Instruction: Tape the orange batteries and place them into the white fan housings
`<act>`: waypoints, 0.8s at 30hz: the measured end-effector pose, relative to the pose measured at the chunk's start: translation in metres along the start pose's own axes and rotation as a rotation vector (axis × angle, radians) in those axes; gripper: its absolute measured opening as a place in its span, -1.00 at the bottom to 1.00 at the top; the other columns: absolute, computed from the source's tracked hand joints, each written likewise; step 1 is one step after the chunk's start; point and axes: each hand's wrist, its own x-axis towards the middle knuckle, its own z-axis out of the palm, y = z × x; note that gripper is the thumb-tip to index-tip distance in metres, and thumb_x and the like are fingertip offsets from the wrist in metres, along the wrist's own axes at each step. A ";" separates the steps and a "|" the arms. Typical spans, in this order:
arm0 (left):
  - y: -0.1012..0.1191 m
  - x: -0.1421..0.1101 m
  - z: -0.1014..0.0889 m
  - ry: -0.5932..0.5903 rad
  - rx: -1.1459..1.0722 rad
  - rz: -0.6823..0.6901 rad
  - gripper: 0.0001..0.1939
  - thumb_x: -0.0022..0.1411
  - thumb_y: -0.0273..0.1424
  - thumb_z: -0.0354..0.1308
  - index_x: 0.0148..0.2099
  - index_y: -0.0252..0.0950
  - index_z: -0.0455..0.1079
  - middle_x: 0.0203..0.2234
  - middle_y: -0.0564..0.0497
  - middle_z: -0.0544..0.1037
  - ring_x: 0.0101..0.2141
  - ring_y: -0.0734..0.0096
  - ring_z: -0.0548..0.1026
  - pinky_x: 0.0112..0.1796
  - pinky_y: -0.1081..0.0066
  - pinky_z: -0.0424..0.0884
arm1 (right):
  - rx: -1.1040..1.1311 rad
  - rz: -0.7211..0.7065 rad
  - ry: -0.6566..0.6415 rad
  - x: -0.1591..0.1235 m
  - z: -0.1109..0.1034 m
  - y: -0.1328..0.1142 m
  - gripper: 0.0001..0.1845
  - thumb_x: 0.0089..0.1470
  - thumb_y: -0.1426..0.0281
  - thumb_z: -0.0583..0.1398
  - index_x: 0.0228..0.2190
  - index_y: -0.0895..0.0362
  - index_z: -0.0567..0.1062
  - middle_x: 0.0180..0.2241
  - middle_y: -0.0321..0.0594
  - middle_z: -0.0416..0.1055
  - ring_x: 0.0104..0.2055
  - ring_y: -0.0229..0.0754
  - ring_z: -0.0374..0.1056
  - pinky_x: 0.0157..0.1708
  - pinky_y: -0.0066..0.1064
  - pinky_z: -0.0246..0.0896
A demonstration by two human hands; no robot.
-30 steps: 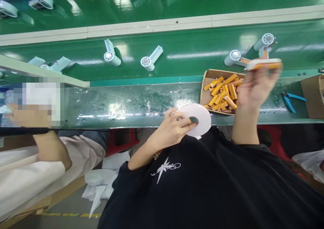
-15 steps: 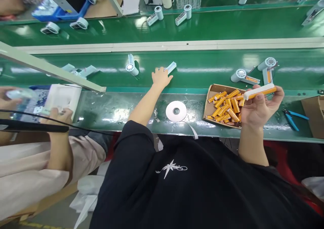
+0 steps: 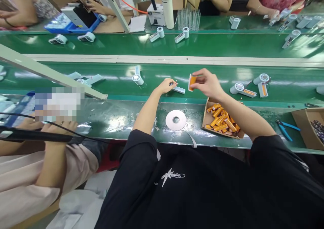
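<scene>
My left hand [image 3: 165, 85] is closed on one end of a pale blue fan housing [image 3: 178, 89] lying at the near edge of the green conveyor belt [image 3: 162, 72]. My right hand [image 3: 207, 84] hovers just to its right, pinching a white cover with an orange battery in it [image 3: 191, 82], held upright. Below my right forearm stands an open cardboard box [image 3: 206, 116] with several orange batteries [image 3: 222, 119]. A white tape roll [image 3: 176, 120] lies flat on the bench between my arms.
More fan housings [image 3: 138, 78] [image 3: 240, 88] lie on the belt. Blue cutters [image 3: 285, 127] and another cardboard box [image 3: 307, 126] are at the right. A co-worker's arm [image 3: 54, 154] is at my left; other people work across the far belt, by a white bottle [image 3: 168, 6].
My left hand has drawn the fan housing from the belt towards the near edge. My right hand has swung left from over the battery box, carrying the cover with the battery.
</scene>
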 end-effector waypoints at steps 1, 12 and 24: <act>0.002 0.001 0.003 0.027 -0.001 -0.019 -0.84 0.46 -0.31 0.10 -0.11 -0.21 0.49 0.08 -0.17 0.68 0.15 0.13 0.50 0.29 0.13 0.36 | -0.097 0.029 -0.070 0.021 0.009 0.013 -0.51 -0.02 0.41 0.50 -0.03 0.06 0.56 -0.21 -0.25 0.73 -0.06 -0.03 0.71 0.08 -0.12 0.63; 0.009 0.015 0.024 0.106 -0.004 -0.161 -0.85 0.60 -0.27 0.05 -0.03 -0.16 0.42 0.09 -0.15 0.57 0.27 0.01 0.43 0.29 0.05 0.29 | -1.025 0.068 -0.449 0.063 0.046 0.057 -0.49 0.34 0.38 0.30 0.27 0.13 0.50 0.07 0.09 0.70 0.13 0.21 0.61 0.12 -0.15 0.42; 0.017 0.023 0.036 0.145 -0.123 -0.153 -0.82 0.58 -0.34 0.02 0.07 -0.15 0.44 0.10 -0.11 0.66 0.24 0.11 0.47 0.30 0.05 0.32 | -1.203 0.129 -0.636 0.068 0.065 0.065 -0.44 0.34 0.23 0.31 0.30 0.07 0.55 0.18 0.21 0.62 0.20 0.32 0.57 0.16 -0.01 0.42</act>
